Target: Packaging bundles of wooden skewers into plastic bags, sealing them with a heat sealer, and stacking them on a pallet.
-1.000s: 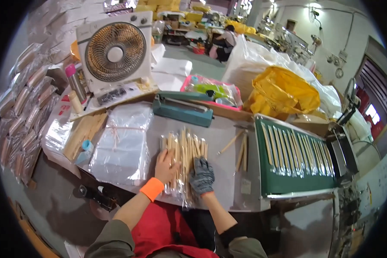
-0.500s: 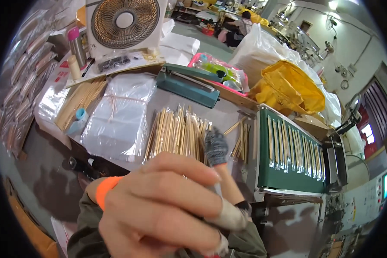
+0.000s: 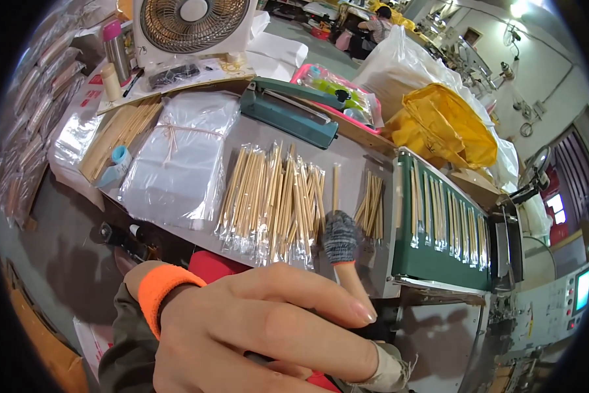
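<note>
Right hand point(image 3: 340, 237), gloved, rests flat and empty beside the sticks point(image 3: 271, 196), which run fore-aft; left hand point(image 3: 255, 334) raised, loose, holds nothing.

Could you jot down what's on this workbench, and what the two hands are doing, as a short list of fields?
Left hand: left hand, bare, orange wristband, raised close to the camera, holding nothing visible
Right hand: right hand, grey glove, resting on the table beside the sticks
Centre: wooden sticks in clear sleeves, laid side by side
Left of them: stack of clear bags
Behind: teal heat sealer, fan
Right: green conveyor carrying sticks; yellow bag
</note>
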{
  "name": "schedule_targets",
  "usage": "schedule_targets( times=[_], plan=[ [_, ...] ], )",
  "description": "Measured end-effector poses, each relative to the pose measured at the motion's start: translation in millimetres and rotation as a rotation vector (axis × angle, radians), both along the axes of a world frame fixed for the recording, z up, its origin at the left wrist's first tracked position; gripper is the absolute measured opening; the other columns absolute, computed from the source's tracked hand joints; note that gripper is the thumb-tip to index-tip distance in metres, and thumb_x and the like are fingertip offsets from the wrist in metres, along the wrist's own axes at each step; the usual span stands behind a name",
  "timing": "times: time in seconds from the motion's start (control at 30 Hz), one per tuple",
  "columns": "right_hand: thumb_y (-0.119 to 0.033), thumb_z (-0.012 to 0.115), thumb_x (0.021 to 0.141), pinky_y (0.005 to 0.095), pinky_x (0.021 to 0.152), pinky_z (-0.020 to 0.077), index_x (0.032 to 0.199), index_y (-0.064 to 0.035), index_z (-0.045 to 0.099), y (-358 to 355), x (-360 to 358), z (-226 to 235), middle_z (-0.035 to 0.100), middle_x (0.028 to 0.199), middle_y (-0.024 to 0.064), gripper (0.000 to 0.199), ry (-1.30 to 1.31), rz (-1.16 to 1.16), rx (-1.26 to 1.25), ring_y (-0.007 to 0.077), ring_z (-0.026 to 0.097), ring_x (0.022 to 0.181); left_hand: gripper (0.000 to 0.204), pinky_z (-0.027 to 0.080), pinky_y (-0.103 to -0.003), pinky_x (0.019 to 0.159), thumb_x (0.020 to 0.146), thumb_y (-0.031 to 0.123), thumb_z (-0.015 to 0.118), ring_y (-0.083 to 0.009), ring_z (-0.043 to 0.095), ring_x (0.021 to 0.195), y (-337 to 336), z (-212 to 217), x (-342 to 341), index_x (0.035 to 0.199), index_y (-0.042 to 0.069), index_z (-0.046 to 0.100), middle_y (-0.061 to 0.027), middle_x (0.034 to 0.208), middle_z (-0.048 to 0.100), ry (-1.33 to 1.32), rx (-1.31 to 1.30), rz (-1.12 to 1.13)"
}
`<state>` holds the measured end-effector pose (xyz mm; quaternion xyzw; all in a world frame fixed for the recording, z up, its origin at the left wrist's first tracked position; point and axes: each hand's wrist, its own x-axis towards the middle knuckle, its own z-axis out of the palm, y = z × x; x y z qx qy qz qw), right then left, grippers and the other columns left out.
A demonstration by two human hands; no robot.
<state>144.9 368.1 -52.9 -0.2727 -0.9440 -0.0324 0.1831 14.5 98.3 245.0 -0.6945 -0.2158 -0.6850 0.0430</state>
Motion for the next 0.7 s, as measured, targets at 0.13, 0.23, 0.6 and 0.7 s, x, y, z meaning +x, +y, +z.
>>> schedule_targets(
  times=[0.13, 0.23, 0.6, 0.7],
  plan=[
    [-0.008, 0.055, 0.073, 0.0404, 0.083, 0.0444, 0.088, -0.0076, 0.063, -34, -4, -1, 0.061, 0.096, 0.0118, 0.017, 0.268, -0.146, -0.078, 0.0299, 0.057, 0.092, 0.015, 0.048, -0.041, 0.072, 0.074, 0.009, 0.067, -0.0245, 0.059, 0.082, 1, 2, -3, 0.082, 0.015, 0.057, -0.0032, 0.089, 0.059, 0.088, -0.018, 0.01],
    [-0.009, 0.058, 0.072, 0.0415, 0.08, 0.0447, 0.086, -0.0084, 0.062, -40, -7, 10, 0.061, 0.095, 0.0118, 0.014, 0.295, -0.109, -0.048, 0.0311, 0.056, 0.089, 0.015, 0.045, -0.039, 0.081, 0.074, 0.005, 0.065, -0.0242, 0.058, 0.09, 3, -26, -18, 0.087, 0.013, 0.065, -0.0049, 0.093, 0.061, 0.152, -0.144, 0.026],
    [-0.011, 0.058, 0.074, 0.0414, 0.081, 0.0451, 0.087, -0.0071, 0.061, -45, -11, 7, 0.061, 0.092, 0.0132, 0.014, 0.334, -0.101, -0.039, 0.0317, 0.057, 0.088, 0.059, 0.033, -0.044, 0.101, 0.081, 0.029, 0.062, -0.0395, 0.04, 0.117, 62, -306, -108, 0.128, -0.001, 0.043, -0.0236, 0.126, 0.045, 0.153, -0.938, 1.065],
    [-0.012, 0.058, 0.074, 0.0417, 0.081, 0.045, 0.087, -0.0071, 0.063, -45, -10, 11, 0.061, 0.093, 0.0129, 0.015, 0.306, -0.116, -0.049, 0.0315, 0.057, 0.088, 0.059, 0.033, -0.044, 0.101, 0.081, 0.029, 0.062, -0.0401, 0.04, 0.117, 78, -314, -90, 0.128, -0.001, 0.044, -0.0247, 0.126, 0.044, 0.038, -0.887, 1.07]
  ],
)
